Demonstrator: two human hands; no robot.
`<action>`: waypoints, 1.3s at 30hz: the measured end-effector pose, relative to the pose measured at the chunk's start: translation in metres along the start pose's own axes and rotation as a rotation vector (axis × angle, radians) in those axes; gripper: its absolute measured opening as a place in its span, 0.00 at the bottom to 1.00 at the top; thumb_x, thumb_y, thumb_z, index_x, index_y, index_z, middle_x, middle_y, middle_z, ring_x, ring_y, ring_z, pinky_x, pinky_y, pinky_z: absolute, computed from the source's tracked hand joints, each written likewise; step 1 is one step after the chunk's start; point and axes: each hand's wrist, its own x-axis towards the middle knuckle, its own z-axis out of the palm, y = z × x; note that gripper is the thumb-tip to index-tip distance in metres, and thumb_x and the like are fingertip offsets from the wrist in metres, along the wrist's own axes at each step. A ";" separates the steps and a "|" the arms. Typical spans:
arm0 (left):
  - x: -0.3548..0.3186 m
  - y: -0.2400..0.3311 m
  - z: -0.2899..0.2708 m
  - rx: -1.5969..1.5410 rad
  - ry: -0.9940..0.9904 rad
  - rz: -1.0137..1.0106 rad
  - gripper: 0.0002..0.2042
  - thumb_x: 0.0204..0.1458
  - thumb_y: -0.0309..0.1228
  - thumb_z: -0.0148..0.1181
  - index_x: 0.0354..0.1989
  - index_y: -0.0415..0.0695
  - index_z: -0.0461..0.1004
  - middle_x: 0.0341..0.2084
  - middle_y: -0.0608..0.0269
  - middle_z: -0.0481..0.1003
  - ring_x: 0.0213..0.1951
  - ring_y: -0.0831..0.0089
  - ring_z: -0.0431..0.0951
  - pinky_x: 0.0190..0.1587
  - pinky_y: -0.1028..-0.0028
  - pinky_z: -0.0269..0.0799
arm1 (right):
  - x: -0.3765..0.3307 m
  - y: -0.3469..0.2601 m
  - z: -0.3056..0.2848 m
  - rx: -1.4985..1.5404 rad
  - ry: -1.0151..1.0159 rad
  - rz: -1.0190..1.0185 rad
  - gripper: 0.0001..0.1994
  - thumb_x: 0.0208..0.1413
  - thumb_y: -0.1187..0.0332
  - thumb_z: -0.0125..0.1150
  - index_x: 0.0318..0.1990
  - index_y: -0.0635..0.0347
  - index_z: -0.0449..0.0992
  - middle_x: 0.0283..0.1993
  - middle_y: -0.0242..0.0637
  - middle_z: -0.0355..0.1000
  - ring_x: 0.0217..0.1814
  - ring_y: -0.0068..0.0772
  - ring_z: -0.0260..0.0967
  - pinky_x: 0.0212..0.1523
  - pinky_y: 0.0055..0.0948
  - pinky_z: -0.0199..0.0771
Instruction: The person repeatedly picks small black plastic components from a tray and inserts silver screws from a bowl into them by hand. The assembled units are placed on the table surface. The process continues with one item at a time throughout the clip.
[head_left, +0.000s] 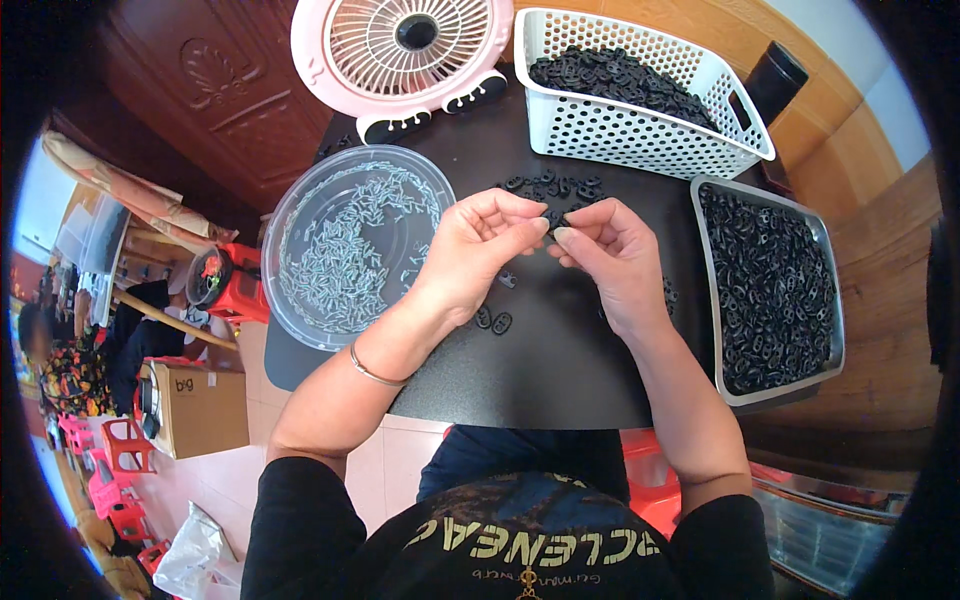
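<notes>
Joining small parts over a black table [560, 370]: at left, clear round bowl [352, 245] of pale slender pins; left hand [475, 250], fingertips pinched, meeting right hand [610, 255], likewise pinched, on a small black piece [553, 218] between them, above loose black pieces [550, 186]; at right, white basket [640, 135] and metal tray [770, 290], both filled with similar black pieces. Probably mid-assembly, calling next for fine alignment at the fingertips; held piece mostly hidden, any pin in the grip not discernible; pink fan [400, 45] cut off at top.
</notes>
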 end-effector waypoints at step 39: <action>0.000 0.006 -0.005 -0.165 -0.042 -0.178 0.11 0.47 0.20 0.55 0.40 0.39 0.66 0.26 0.64 0.73 0.28 0.82 0.71 0.31 0.86 0.67 | -0.001 0.003 0.005 -0.511 -0.015 -0.311 0.16 0.38 0.74 0.67 0.38 0.60 0.74 0.26 0.29 0.67 0.25 0.15 0.64 0.27 0.16 0.67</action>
